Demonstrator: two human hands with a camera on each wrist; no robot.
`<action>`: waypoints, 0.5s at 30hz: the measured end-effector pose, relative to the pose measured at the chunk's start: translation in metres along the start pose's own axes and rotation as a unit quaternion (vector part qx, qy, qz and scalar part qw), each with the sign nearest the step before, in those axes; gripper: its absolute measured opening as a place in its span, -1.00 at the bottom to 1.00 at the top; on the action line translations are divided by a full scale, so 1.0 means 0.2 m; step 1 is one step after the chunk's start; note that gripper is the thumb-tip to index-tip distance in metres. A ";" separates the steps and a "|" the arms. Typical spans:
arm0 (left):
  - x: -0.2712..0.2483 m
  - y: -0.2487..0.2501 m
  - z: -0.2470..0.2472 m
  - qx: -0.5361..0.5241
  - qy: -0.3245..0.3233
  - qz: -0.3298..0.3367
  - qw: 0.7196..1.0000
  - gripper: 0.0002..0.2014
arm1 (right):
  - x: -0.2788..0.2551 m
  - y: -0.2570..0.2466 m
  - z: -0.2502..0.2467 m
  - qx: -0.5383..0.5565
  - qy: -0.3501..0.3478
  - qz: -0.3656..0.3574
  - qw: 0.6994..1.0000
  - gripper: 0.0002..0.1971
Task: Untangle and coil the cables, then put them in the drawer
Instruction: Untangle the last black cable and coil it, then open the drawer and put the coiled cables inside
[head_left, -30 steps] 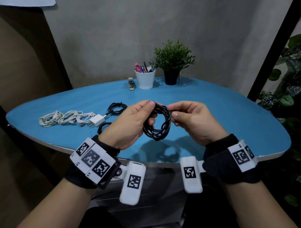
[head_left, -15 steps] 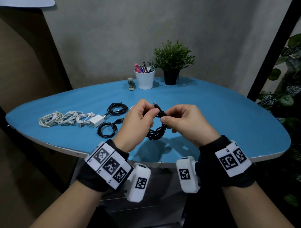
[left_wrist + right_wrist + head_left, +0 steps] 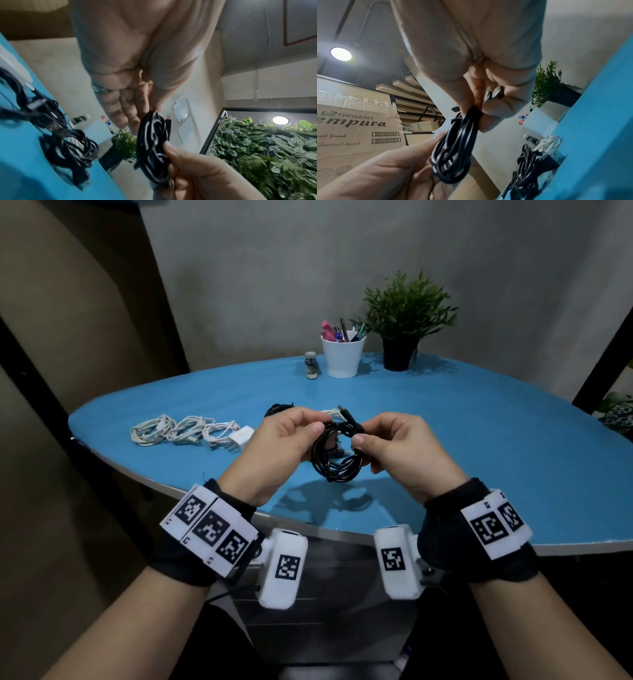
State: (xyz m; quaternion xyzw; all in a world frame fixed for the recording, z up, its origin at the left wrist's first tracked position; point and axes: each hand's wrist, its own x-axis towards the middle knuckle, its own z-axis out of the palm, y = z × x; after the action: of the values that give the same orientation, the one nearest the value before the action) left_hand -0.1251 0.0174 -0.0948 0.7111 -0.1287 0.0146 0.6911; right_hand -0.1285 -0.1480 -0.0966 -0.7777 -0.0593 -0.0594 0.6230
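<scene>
With the black cable coil held above the table's near edge, left hand gripping its left side, right hand pinching the top by the plug end, tuck that end through snugly so loops stay put.

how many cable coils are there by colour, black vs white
black: 3, the held coil and two table coils
white: 3, the white coils on the table's left
total: 6
</scene>
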 end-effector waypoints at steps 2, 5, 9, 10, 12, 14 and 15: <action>-0.03 0.01 -0.08 0.018 0.014 -0.011 1.000 -0.85 | -0.01 -0.01 0.05 -0.004 -0.008 0.001 1.000 -0.83; -0.09 -0.01 -0.20 0.025 0.047 -0.017 0.998 -0.90 | -0.04 -0.01 0.11 0.026 -0.023 0.015 0.999 -0.82; -0.21 -0.09 -0.37 0.001 0.130 -0.028 0.991 -0.92 | -0.13 0.01 0.17 0.086 -0.035 0.045 0.995 -0.81; -0.24 -0.13 -0.40 -0.014 0.154 -0.033 0.987 -0.91 | -0.15 0.02 0.19 0.095 -0.037 0.052 0.993 -0.81; -0.30 -0.23 -0.45 -0.033 0.207 -0.047 0.977 -0.88 | -0.21 0.04 0.22 0.106 -0.044 0.065 0.991 -0.80; -0.36 -0.36 -0.48 -0.031 0.251 -0.068 0.965 -0.85 | -0.27 0.07 0.26 0.116 -0.053 0.079 0.989 -0.80; -0.39 -0.43 -0.50 -0.025 0.267 -0.083 0.960 -0.84 | -0.31 0.09 0.27 0.123 -0.059 0.088 0.987 -0.80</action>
State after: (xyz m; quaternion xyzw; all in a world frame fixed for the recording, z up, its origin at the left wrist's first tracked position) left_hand -0.1676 0.1290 -0.1895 0.6721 0.1202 0.1433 0.7165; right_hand -0.1851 -0.1004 -0.1358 -0.6996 -0.0341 0.0490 0.7121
